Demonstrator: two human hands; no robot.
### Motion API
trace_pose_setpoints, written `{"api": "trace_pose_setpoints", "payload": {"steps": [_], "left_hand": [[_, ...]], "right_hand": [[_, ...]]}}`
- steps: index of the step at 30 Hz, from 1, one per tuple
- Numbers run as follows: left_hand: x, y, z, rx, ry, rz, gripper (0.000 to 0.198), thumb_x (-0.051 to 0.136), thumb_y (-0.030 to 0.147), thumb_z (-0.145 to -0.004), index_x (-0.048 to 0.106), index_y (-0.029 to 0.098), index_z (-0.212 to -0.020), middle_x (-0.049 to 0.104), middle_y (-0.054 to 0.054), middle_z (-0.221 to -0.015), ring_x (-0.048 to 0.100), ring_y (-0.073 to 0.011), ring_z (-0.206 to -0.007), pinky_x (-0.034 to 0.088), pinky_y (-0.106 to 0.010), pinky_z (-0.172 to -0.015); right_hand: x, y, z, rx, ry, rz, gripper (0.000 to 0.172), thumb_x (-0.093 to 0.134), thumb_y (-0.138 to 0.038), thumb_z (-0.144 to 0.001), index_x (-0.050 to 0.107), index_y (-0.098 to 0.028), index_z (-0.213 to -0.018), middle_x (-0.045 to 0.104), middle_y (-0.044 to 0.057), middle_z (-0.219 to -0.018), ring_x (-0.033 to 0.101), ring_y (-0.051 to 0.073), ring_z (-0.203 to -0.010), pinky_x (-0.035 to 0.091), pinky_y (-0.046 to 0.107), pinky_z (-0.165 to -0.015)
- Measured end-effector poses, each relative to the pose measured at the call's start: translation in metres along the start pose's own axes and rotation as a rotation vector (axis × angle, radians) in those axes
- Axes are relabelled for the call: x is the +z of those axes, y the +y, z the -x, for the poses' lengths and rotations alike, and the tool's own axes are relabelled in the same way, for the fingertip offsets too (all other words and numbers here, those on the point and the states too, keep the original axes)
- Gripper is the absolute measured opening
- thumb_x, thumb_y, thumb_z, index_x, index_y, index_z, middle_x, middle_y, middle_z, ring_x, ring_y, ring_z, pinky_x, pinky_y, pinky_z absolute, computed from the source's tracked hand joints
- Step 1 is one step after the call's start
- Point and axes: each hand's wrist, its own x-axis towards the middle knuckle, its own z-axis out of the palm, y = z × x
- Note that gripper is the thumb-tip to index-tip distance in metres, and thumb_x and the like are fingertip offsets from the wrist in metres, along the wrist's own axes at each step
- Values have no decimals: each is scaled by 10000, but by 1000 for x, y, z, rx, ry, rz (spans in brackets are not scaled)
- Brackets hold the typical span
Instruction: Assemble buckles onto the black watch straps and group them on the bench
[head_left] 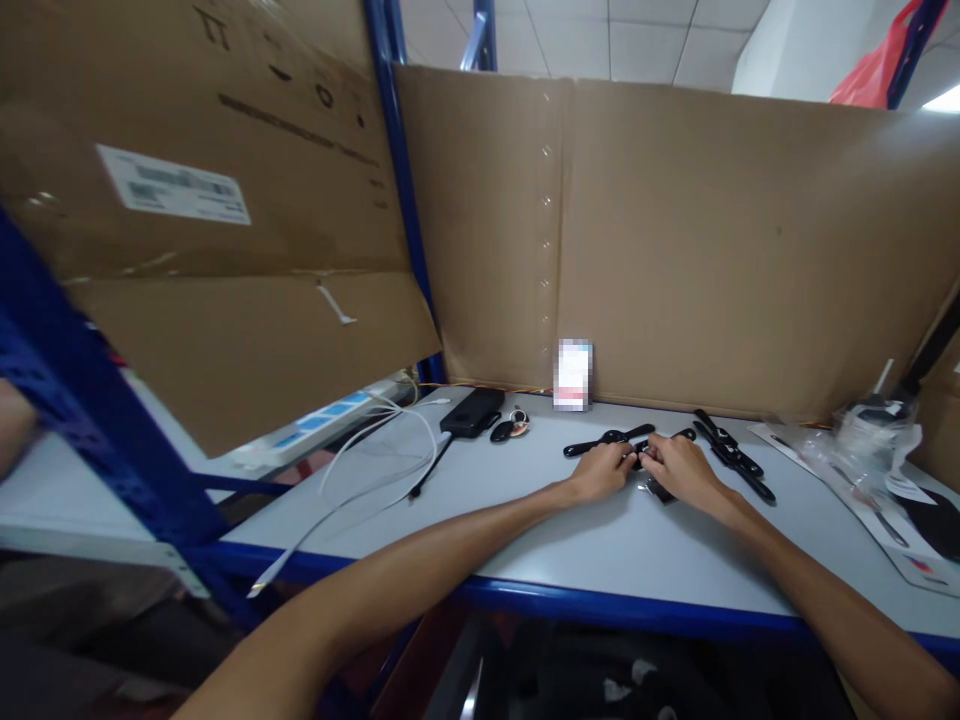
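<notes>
Both hands meet over the tabletop, fingers bent around a small black watch (640, 456) that they mostly cover. My left hand (602, 471) pinches its left side; my right hand (682, 470) closes on the right side. A black strap end (687, 434) pokes out behind the right hand. Just beyond the left hand lies a second black watch (609, 440) with its straps spread out. Right of my right hand, black watches or straps (731, 455) lie together at a slant. A small dark block (660, 490) sits partly under the right hand.
A blurred phone-like screen (573, 376) leans on the cardboard wall (712, 250). To the left are a black power bank (473, 412), a key fob (503, 430), white cables (375, 483) and a power strip (322, 418). Plastic packaging (862, 480) lies at right. A blue beam (600, 600) edges the table.
</notes>
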Motion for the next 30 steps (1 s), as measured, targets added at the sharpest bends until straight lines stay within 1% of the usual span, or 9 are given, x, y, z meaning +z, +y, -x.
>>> {"api": "trace_pose_setpoints", "payload": {"steps": [6, 10, 13, 15, 18, 21, 25, 27, 30], "left_hand": [[-1, 1, 1, 4, 3, -20, 321, 394, 293, -977, 690, 166, -976, 712, -113, -958, 653, -244, -886, 394, -281, -714], [-2, 0, -1, -19, -25, -5, 291, 439, 303, -954, 693, 168, -909, 697, -102, -894, 635, -236, -838, 366, -275, -671], [-3, -3, -5, -60, -62, 111, 277, 450, 293, -939, 680, 163, -854, 654, -62, -767, 589, -193, -732, 334, -259, -621], [-3, -7, -8, -73, -88, 222, 287, 454, 309, -932, 665, 155, -813, 601, -28, -671, 534, -162, -642, 316, -251, -588], [-1, -13, -11, -84, -124, 361, 332, 465, 375, -916, 630, 147, -740, 520, 6, -580, 455, -134, -562, 296, -247, -549], [1, -15, -12, -96, -133, 459, 344, 490, 428, -889, 587, 154, -706, 482, 23, -565, 410, -117, -538, 277, -243, -528], [1, -15, -13, -145, -155, 562, 336, 518, 444, -863, 523, 168, -672, 451, 36, -545, 370, -99, -498, 252, -238, -497], [2, -15, -14, -162, -164, 584, 344, 521, 458, -861, 513, 171, -671, 441, 40, -532, 363, -97, -478, 250, -239, -489], [2, -15, -15, -165, -169, 590, 353, 524, 475, -861, 520, 170, -684, 441, 42, -523, 360, -97, -462, 257, -241, -491]], "right_hand": [[0, -4, 2, 6, 8, 54, 200, 487, -263, -928, 672, -187, -929, 741, 67, -871, 669, 207, -808, 271, 274, -598], [2, -6, 5, -42, 33, 137, 196, 473, -227, -927, 659, -190, -977, 738, 77, -864, 670, 211, -775, 279, 280, -607], [4, -4, 6, -58, 89, 97, 211, 479, -249, -943, 633, -196, -1077, 742, 67, -875, 670, 211, -779, 295, 273, -616], [4, -1, 6, -86, 120, 33, 235, 484, -225, -939, 628, -212, -1124, 745, 50, -890, 671, 202, -802, 310, 263, -627], [4, 3, 4, -156, 105, -66, 280, 451, -157, -926, 682, -236, -1063, 746, 29, -890, 672, 180, -831, 340, 245, -654], [3, 6, 2, -199, 93, -110, 316, 440, -127, -907, 730, -237, -967, 748, 20, -888, 674, 170, -841, 371, 238, -685], [2, 8, 2, -157, 121, -52, 317, 464, -128, -884, 755, -240, -940, 755, 23, -935, 680, 178, -870, 397, 241, -713], [1, 9, 3, -122, 131, 1, 321, 470, -137, -882, 760, -240, -972, 756, 33, -965, 682, 187, -883, 409, 248, -725], [-1, 10, 4, -111, 139, 39, 340, 457, -149, -899, 755, -235, -1038, 753, 49, -1005, 684, 193, -887, 426, 258, -738]]}}
